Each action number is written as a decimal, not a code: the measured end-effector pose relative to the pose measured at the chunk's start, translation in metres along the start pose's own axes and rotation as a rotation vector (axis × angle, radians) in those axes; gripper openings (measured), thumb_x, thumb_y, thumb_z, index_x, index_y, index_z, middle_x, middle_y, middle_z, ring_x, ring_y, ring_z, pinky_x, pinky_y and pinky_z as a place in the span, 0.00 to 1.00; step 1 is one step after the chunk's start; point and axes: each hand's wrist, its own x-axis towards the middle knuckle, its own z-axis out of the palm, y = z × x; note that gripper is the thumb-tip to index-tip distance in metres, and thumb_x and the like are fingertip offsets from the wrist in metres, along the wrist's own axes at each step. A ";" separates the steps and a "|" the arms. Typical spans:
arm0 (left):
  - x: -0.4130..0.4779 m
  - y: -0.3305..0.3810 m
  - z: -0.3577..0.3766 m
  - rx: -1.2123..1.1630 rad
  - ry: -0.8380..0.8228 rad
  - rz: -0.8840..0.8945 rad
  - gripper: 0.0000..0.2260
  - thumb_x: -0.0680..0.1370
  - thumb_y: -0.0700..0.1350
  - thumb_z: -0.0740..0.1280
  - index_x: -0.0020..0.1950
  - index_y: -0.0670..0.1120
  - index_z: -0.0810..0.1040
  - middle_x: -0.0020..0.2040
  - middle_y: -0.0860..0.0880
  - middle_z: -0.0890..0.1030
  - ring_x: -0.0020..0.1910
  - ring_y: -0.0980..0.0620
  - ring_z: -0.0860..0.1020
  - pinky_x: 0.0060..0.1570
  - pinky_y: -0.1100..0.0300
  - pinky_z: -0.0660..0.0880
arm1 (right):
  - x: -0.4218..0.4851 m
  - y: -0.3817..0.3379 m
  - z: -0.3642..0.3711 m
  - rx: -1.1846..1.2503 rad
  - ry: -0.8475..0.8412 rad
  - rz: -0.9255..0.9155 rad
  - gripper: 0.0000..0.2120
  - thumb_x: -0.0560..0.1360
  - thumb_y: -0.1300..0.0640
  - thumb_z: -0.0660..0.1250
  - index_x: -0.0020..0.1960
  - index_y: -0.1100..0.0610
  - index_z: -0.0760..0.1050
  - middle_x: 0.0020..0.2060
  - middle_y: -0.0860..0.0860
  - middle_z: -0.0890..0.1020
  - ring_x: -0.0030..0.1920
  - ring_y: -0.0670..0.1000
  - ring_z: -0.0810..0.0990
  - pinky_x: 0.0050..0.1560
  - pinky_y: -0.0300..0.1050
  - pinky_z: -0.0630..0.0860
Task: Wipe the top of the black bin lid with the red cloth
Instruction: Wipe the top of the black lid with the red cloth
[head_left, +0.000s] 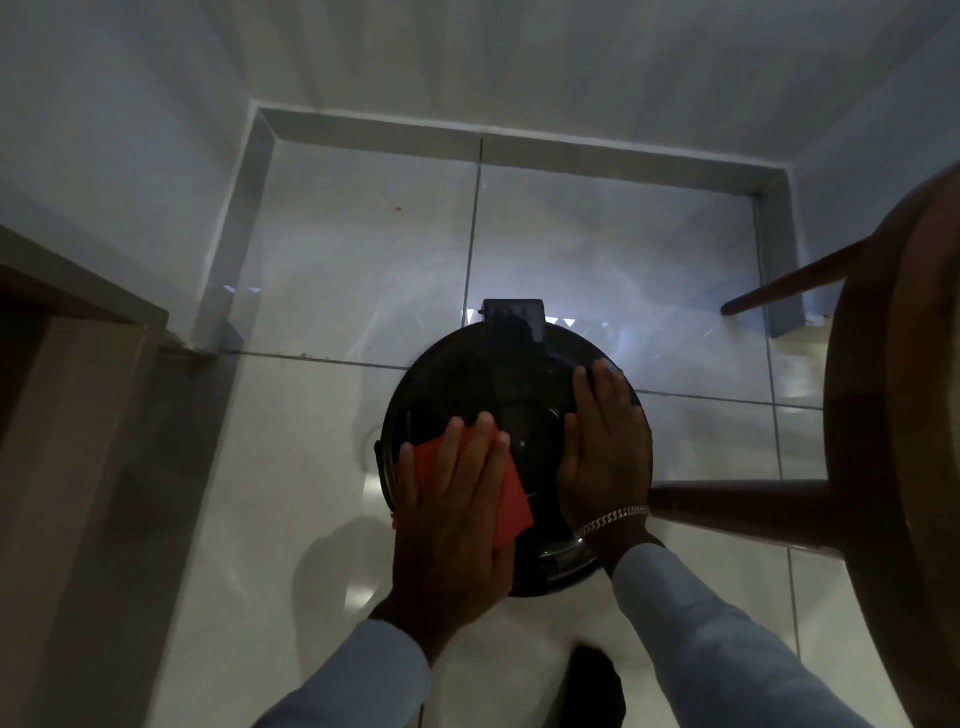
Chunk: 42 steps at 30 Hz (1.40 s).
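A round black bin lid (498, 384) is seen from straight above on a glossy tiled floor, with its hinge block at the far edge. My left hand (457, 499) lies flat, fingers spread, pressing the red cloth (511, 499) onto the lid's near left part. The cloth shows around and under the fingers. My right hand (605, 447) rests palm down on the lid's right edge, fingers apart, with a silver bracelet at the wrist. Both forearms wear light blue sleeves.
A dark wooden stool (893, 395) stands close on the right, its legs (737, 501) reaching toward the bin. A wooden door frame (78, 322) is at the left. White walls with a grey skirting (467, 140) close the corner behind the bin.
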 end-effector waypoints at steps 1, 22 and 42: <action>0.008 0.004 0.000 0.012 0.006 -0.064 0.30 0.76 0.58 0.54 0.76 0.47 0.56 0.78 0.46 0.57 0.77 0.43 0.52 0.72 0.36 0.50 | 0.000 0.000 0.001 0.001 0.009 0.002 0.23 0.78 0.57 0.58 0.72 0.59 0.64 0.73 0.60 0.66 0.74 0.61 0.62 0.70 0.65 0.62; 0.036 0.009 -0.071 -0.803 -0.051 -0.260 0.34 0.72 0.45 0.59 0.76 0.56 0.49 0.78 0.53 0.50 0.77 0.55 0.47 0.75 0.58 0.49 | -0.023 -0.035 -0.032 0.371 0.128 0.176 0.17 0.78 0.56 0.58 0.62 0.62 0.75 0.65 0.61 0.76 0.70 0.61 0.68 0.67 0.66 0.66; 0.141 -0.042 -0.086 -0.162 -0.486 0.150 0.24 0.73 0.36 0.67 0.69 0.46 0.71 0.71 0.41 0.70 0.69 0.42 0.68 0.71 0.47 0.63 | -0.079 -0.042 -0.053 0.064 -0.248 -0.024 0.32 0.61 0.56 0.79 0.63 0.53 0.73 0.60 0.54 0.79 0.59 0.58 0.76 0.57 0.54 0.75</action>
